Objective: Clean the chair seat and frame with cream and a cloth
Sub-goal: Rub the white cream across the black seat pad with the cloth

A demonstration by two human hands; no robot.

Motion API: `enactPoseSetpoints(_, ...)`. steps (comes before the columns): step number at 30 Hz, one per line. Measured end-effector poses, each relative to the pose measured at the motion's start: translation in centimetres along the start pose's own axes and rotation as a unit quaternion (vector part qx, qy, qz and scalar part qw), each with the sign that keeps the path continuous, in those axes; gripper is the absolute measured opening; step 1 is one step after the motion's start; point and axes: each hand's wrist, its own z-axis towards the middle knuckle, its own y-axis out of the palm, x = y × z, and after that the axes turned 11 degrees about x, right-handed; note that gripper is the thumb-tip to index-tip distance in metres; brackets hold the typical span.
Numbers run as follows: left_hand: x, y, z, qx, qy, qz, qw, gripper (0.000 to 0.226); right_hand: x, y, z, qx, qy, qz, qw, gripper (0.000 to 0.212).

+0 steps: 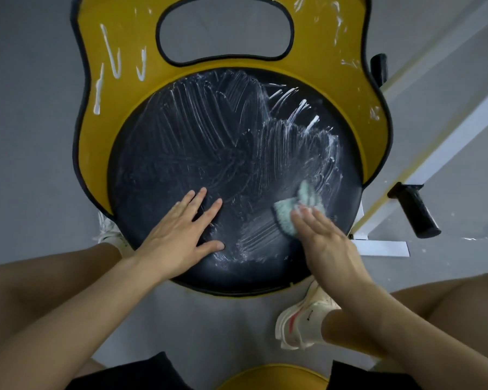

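Observation:
A round black chair seat (pixel 197 153) fills the middle of the view, streaked all over with smeared white cream. Its yellow frame (pixel 124 52) curves round the back and carries unsmeared lines of white cream on the left and thin smears on the right. My left hand (pixel 181 235) rests flat on the seat's near left part, fingers spread. My right hand (pixel 321 237) presses a pale green cloth (pixel 289 215) onto the seat's near right side with straight fingers; the cloth is blurred.
Grey floor surrounds the chair. A white frame (pixel 448 128) with black handles (pixel 414 212) stands to the right. My bare knees and white shoes (pixel 299 325) are beneath the seat's front edge. Another yellow rim (pixel 271 375) shows at the bottom.

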Motion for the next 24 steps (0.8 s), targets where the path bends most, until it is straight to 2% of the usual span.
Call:
enactPoseSetpoints(2, -0.1, 0.0, -0.2, 0.003, -0.002, -0.005, 1.0, 0.087, -1.0, 0.1, -0.7, 0.012, 0.021, -0.001, 1.0, 0.057)
enactPoseSetpoints(4, -0.5, -0.1, -0.4, 0.005, -0.007, -0.006, 1.0, 0.086, -4.3, 1.1, -2.2, 0.027, -0.034, 0.013, 0.999, 0.055)
enactPoseSetpoints(7, -1.2, -0.2, -0.5, 0.004, -0.019, 0.004, 1.0, 0.084, -8.4, 2.0, -2.6, -0.011, -0.106, 0.061, 0.992, 0.057)
enactPoseSetpoints(10, -1.5, -0.3, -0.5, -0.004, -0.026, 0.01, 1.0, 0.084, -7.0, 1.9, 0.2, 0.011, -0.131, 0.058, 0.99, 0.056)
enactPoseSetpoints(12, -1.5, -0.5, -0.3, -0.012, -0.025, 0.003, 1.0, 0.084, -3.7, 1.4, 1.4, 0.04, -0.082, 0.027, 0.995, 0.054)
enactPoseSetpoints(15, -1.6, -0.6, -0.2, -0.014, -0.027, -0.01, 0.999, 0.086, 0.3, -0.3, 0.9, 0.0, 0.044, 0.009, 0.999, 0.056)
enactPoseSetpoints(16, -1.7, -0.5, -0.2, -0.012, -0.026, -0.013, 1.0, 0.086, 0.2, -0.3, 0.3, 0.002, 0.056, 0.006, 0.998, 0.055)
enactPoseSetpoints(20, -2.3, -0.3, -0.8, -0.002, -0.032, -0.012, 0.999, 0.085, -7.6, 1.7, -2.0, 0.002, -0.07, 0.043, 0.997, 0.057)
enactPoseSetpoints(24, -4.2, -0.8, -2.1, -0.006, -0.063, -0.009, 0.998, 0.078, -13.6, 3.2, 0.7, -0.011, -0.145, 0.098, 0.984, 0.058)
